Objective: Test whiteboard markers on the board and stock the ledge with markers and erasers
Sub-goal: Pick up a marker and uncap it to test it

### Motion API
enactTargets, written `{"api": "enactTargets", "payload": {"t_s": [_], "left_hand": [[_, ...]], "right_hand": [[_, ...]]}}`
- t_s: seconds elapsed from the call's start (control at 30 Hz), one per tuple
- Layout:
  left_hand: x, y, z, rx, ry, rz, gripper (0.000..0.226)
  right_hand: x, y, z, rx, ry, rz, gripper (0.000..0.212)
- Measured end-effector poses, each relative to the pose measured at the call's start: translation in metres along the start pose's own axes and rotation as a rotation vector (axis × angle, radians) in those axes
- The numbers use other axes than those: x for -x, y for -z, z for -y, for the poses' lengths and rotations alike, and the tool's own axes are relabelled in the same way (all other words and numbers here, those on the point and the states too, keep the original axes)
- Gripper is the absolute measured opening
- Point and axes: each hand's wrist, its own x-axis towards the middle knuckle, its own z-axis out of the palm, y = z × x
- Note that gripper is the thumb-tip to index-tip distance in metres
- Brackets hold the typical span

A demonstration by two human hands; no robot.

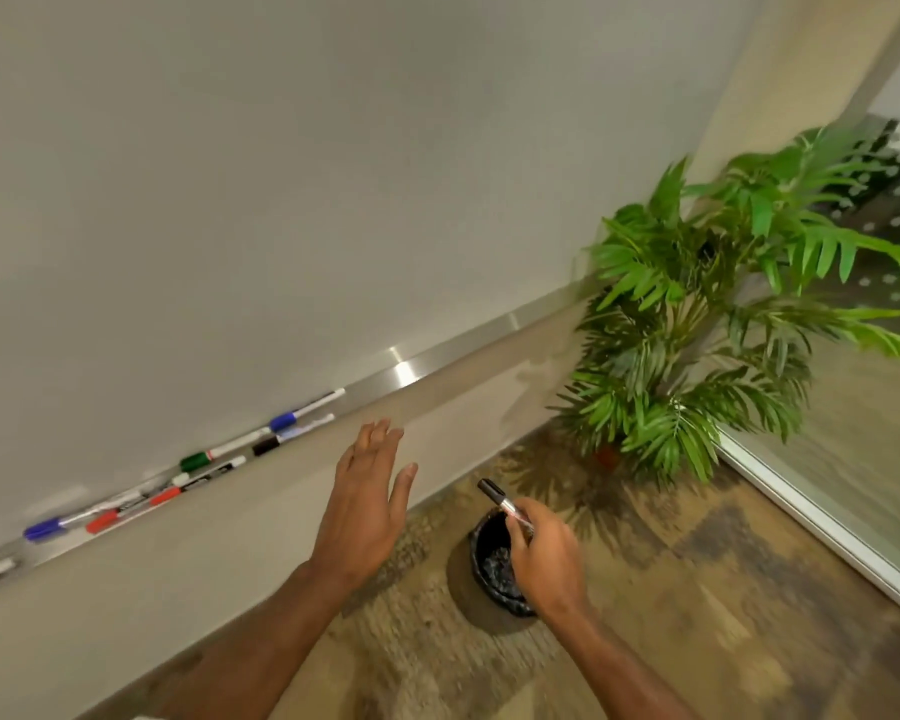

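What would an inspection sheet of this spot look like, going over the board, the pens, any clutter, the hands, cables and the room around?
Surface: whiteboard blank, no marks seen; metal ledge runs along its foot.
Job's things: capped markers in blue, green, red and black lie in a loose row on the ledge; no eraser clearly seen.
Clutter: small black bin on the floor below the hands, liner inside.
Hands: left hand open, flat, empty; right hand holds a black-capped marker over the bin.
Cables: nothing seen.
Surroundings: leafy potted plant in the corner, glass partition to the right, patterned floor.
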Motion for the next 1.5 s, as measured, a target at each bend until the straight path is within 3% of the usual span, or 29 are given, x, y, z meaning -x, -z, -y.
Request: {"api": "enactTargets", "payload": {"t_s": [0.37, 0.77, 0.97, 1.23, 1.5], "left_hand": [[-0.024, -0.157, 0.029, -0.134, 0.03, 0.148, 0.063], [-0.035, -0.264, 0.077, -0.162, 0.132, 0.229, 0.062], [-0.032, -0.297, 0.098, -0.17, 0.191, 0.291, 0.064], [-0.008, -0.317, 0.111, -0.121, 0.145, 0.225, 0.061], [-0.013, -0.28, 0.091, -0.137, 0.206, 0.227, 0.062]], "right_hand": [[-0.066, -0.065, -0.158, 0.297, -0.071, 0.048, 0.019], [-0.114, -0.164, -0.256, 0.457, -0.085, 0.214, 0.024], [-0.129, -0.202, -0.283, 0.49, -0.102, 0.265, 0.027], [-0.141, -0.219, -0.301, 0.454, -0.161, 0.29, 0.037], [-0.125, -0.176, -0.256, 0.294, -0.179, 0.135, 0.029]]}}
